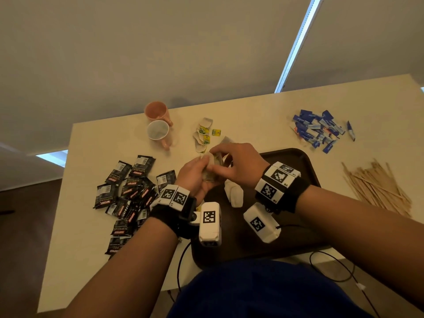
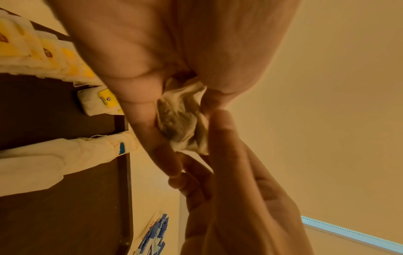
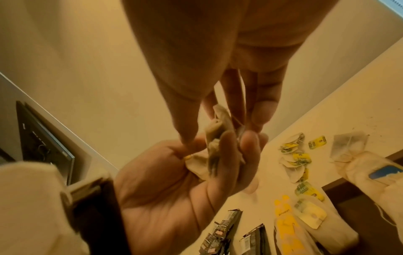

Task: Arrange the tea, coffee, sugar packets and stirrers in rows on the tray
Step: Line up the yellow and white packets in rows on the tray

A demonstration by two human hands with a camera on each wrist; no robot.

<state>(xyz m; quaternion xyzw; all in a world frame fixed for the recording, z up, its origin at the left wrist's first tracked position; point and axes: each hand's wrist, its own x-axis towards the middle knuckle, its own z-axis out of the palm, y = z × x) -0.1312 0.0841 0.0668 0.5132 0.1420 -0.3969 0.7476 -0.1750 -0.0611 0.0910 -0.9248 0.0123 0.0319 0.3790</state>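
My left hand [image 1: 197, 174] is held palm up over the far left edge of the dark brown tray [image 1: 298, 161]. It grips a crumpled bunch of tea bags [image 2: 181, 120]. My right hand [image 1: 227, 162] reaches in from above and pinches one tea bag [image 3: 216, 138] of that bunch between thumb and fingers. More tea bags [image 1: 234, 193] lie in lines on the tray under my wrists. Loose tea bags [image 1: 203, 136] lie on the table beyond my hands. Black coffee packets [image 1: 128, 191] are heaped at the left, blue sugar packets [image 1: 319, 130] at the far right, and wooden stirrers [image 1: 376, 187] right of the tray.
Two pink mugs [image 1: 158, 125] lie on their sides at the table's far edge, left of the loose tea bags. Black cables [image 1: 332, 267] hang over the near edge. A wall stands right behind the table.
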